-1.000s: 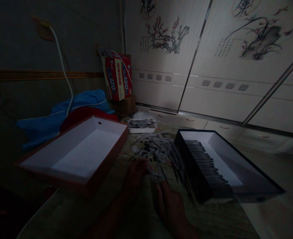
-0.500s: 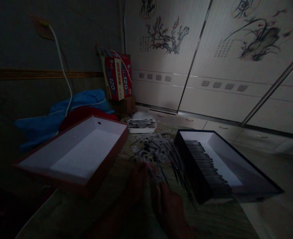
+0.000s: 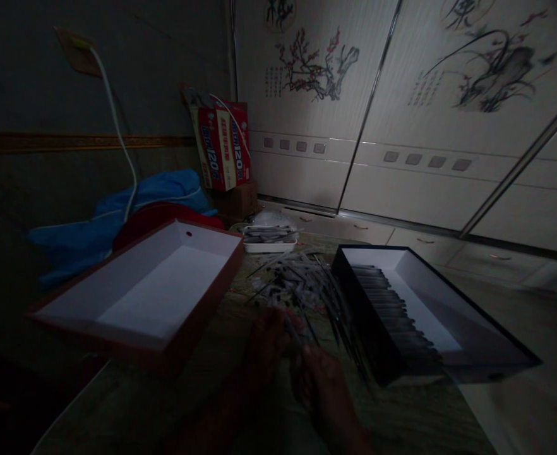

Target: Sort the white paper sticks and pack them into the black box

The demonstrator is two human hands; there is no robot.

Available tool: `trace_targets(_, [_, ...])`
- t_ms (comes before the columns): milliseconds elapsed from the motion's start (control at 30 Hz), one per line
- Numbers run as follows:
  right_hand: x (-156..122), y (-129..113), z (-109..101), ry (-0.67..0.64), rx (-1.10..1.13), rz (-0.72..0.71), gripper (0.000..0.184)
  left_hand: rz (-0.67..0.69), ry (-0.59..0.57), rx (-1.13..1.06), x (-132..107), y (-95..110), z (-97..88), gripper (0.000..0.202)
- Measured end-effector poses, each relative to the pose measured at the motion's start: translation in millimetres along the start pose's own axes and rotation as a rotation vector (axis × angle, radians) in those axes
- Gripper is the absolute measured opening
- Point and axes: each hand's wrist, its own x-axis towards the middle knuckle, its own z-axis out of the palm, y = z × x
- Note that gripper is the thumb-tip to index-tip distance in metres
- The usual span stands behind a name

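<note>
The scene is dim. My left hand (image 3: 264,344) and my right hand (image 3: 323,385) meet low in the middle, fingers closed together around a thin stick-like piece (image 3: 292,332) at the near edge of a loose pile of thin sticks (image 3: 307,284). To the right lies a black box (image 3: 487,354) with a white inside, holding a neat row of dark sticks (image 3: 392,309) along its left side. To the left lies an open red box (image 3: 188,341) with a white, bare inside.
A small white tray (image 3: 269,246) with more sticks sits behind the pile. A red carton (image 3: 224,148), a blue cloth (image 3: 117,212) and a white cable (image 3: 117,126) stand at the back left. Painted sliding cabinet doors (image 3: 401,95) fill the back right.
My two hands have come closer together, and my right hand has moved up to the stick that my left fingers pinch. The boxes and pile have not moved.
</note>
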Motion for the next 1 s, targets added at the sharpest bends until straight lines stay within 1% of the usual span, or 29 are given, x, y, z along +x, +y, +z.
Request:
trace_targets(67, [1, 3, 1, -0.06, 0.172, 0.114, 0.041, 0.017, 0.006, 0.0, 1, -4, 0.2, 0.031])
trace_targets(100, [2, 3, 1, -0.081, 0.201, 0.14, 0.041, 0.021, 0.01, 0.005, 2, -5, 0.0, 0.031])
trace_targets(167, [6, 2, -2, -0.08, 0.131, 0.132, 0.041, 0.017, 0.015, 0.0, 3, -7, -0.6, 0.031])
trace_targets(200, [7, 0, -4, -0.056, 0.035, 0.09, 0.041, 0.014, 0.022, -0.006, 4, -7, -1.0, 0.03])
trace_targets(233, [9, -2, -6, -0.021, -0.091, 0.016, 0.041, 0.013, 0.035, -0.014, 4, -7, -1.2, 0.029])
trace_targets(300, [10, -8, -11, 0.044, -0.371, -0.183, 0.038, 0.021, 0.06, -0.017, 4, -8, -1.5, 0.027])
trace_targets(367, [9, -13, -16, 0.056, -0.59, -0.349, 0.032, 0.022, 0.074, -0.005, 5, -10, -1.4, 0.028])
trace_targets(400, [8, -15, -17, 0.05, -0.661, -0.394, 0.029, 0.015, 0.068, -0.003, 5, -11, -1.5, 0.029])
trace_targets(467, [4, -21, -19, 0.058, -0.742, -0.434, 0.027, 0.008, 0.055, -0.011, 7, -14, -1.8, 0.032])
trace_targets(533, [-1, -32, -22, 0.124, -0.768, -0.453, 0.027, 0.021, 0.079, -0.003, 8, -14, -2.6, 0.037])
trace_targets(600, [-5, -52, -31, 0.236, -0.771, -0.456, 0.027, 0.06, 0.147, 0.064, 9, -10, -3.8, 0.039])
trace_targets(667, [-5, -80, -49, 0.37, -0.8, -0.443, 0.029, 0.118, 0.231, 0.165, 8, -5, -5.4, 0.038])
trace_targets(733, [4, -110, -77, 0.485, -0.905, -0.476, 0.03, 0.158, 0.302, 0.214, 8, 0, -7.3, 0.037])
trace_targets(833, [35, -148, -130, 0.548, -1.194, -0.597, 0.027, 0.193, 0.363, 0.253, 10, 2, -10.1, 0.037])
trace_targets(867, [49, -158, -147, 0.566, -1.356, -0.583, 0.026, 0.201, 0.374, 0.264, 11, 1, -11.0, 0.037])
trace_targets(900, [63, -165, -161, 0.561, -1.563, -0.492, 0.026, 0.205, 0.384, 0.271, 11, 1, -11.7, 0.037])
trace_targets(933, [77, -169, -173, 0.531, -1.75, -0.37, 0.026, 0.202, 0.394, 0.27, 12, 0, -12.3, 0.038])
trace_targets(1000, [102, -172, -188, 0.473, -1.878, -0.267, 0.024, 0.176, 0.403, 0.254, 13, -1, -13.2, 0.039])
